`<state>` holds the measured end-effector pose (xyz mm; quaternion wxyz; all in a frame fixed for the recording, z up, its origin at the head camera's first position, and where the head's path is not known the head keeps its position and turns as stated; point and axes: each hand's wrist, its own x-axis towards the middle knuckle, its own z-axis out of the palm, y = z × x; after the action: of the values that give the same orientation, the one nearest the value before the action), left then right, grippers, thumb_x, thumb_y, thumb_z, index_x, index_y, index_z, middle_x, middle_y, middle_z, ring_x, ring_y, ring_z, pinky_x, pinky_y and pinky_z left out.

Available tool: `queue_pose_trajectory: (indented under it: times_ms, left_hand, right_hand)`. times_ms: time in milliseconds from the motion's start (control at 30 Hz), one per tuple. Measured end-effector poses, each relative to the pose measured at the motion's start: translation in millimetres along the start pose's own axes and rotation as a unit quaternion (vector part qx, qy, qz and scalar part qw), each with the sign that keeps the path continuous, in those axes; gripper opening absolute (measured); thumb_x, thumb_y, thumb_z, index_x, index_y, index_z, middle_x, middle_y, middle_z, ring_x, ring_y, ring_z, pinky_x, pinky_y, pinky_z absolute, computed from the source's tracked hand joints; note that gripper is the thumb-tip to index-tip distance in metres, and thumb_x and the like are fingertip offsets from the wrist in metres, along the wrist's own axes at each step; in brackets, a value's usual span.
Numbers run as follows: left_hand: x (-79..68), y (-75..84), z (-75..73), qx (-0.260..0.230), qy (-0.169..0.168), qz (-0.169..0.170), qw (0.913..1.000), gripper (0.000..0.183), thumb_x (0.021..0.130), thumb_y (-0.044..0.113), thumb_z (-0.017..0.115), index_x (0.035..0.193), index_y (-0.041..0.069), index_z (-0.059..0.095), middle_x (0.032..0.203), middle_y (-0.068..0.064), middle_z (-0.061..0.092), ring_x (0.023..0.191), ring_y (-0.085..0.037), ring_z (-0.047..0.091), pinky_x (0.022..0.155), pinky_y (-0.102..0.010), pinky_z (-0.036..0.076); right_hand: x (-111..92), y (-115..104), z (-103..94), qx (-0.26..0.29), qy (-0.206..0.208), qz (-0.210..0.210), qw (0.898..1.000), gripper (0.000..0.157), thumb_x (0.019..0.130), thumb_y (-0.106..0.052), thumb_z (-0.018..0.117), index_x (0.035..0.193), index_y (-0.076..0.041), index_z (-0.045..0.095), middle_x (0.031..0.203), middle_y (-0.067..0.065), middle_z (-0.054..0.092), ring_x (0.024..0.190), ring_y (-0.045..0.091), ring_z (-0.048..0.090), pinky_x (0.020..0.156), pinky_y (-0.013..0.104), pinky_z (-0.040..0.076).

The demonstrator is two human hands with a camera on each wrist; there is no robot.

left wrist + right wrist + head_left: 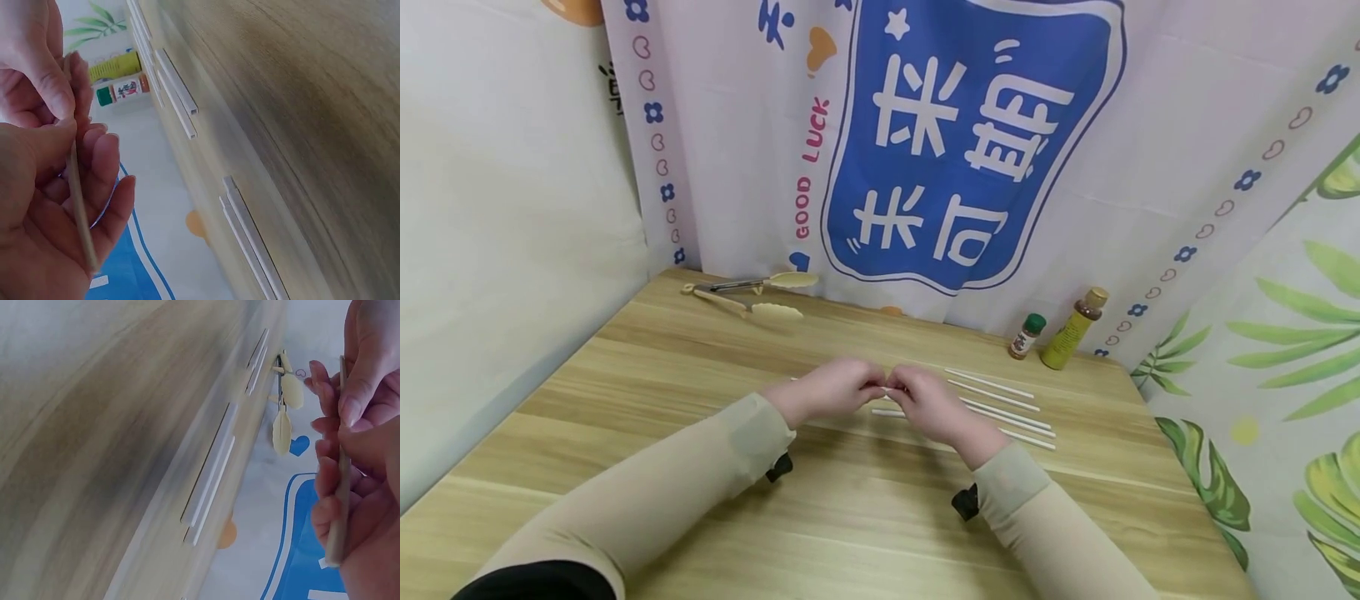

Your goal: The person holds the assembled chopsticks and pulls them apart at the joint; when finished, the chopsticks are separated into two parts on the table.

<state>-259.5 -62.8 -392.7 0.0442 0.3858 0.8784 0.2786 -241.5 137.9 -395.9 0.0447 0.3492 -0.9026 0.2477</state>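
Above the table, my left hand [837,387] and right hand [931,406] meet and pinch one slim pale stick, shaped like a chopstick, between thumbs and fingers. In the left wrist view the stick [82,215] runs down across the left palm. The right wrist view shows the stick [339,531] lying across the right hand's fingers, with both thumbs close together near its middle. Several similar white sticks [1000,412] lie on the table beyond and beside the right hand. My hands partly hide some of them.
The wooden table [700,500] stands against a printed curtain. Two pairs of cream-tipped tongs [775,312] lie at the back left. A small green-capped jar [1024,340] and a yellow-labelled bottle [1067,340] stand at the back right.
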Motion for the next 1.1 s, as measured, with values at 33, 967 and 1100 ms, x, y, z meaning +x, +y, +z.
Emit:
queue_pose_trajectory:
  times_ms: [33,967,1100]
  left_hand:
    - [-0.3,0.4,0.5,-0.003,0.0,0.004,1.0,0.012,0.1,0.014,0.059,0.093,0.009,0.068,0.078,0.001,0.063,0.068,-0.011,0.053,0.065,-0.03,0.047]
    - [-1.7,-68.4,-23.5,-0.007,0.026,-0.11,0.9936,0.004,0.091,0.001,0.065,0.09,0.0,0.068,0.086,-0.01,0.066,0.077,-0.019,0.057,0.074,-0.038,0.049]
    - [1.5,-79.2,-20.7,0.034,0.001,-0.116,0.9927,0.01,0.091,0.005,0.068,0.081,0.006,0.067,0.079,-0.004,0.064,0.072,-0.018,0.056,0.07,-0.036,0.048]
  right_hand:
    - [0,-1,0.2,0.004,-0.002,0.0,1.0,0.006,0.097,-0.007,0.063,0.091,-0.009,0.063,0.084,-0.003,0.06,0.071,0.011,0.053,0.064,0.029,0.047]
    - [33,42,-6.1,0.026,-0.011,0.149,0.989,0.009,0.093,-0.002,0.065,0.1,-0.003,0.069,0.081,0.004,0.063,0.072,0.016,0.055,0.068,0.033,0.047]
    - [42,47,5.1,0.001,-0.037,0.136,0.99,0.003,0.088,-0.003,0.071,0.087,-0.003,0.069,0.077,0.0,0.062,0.072,0.015,0.056,0.069,0.031,0.048]
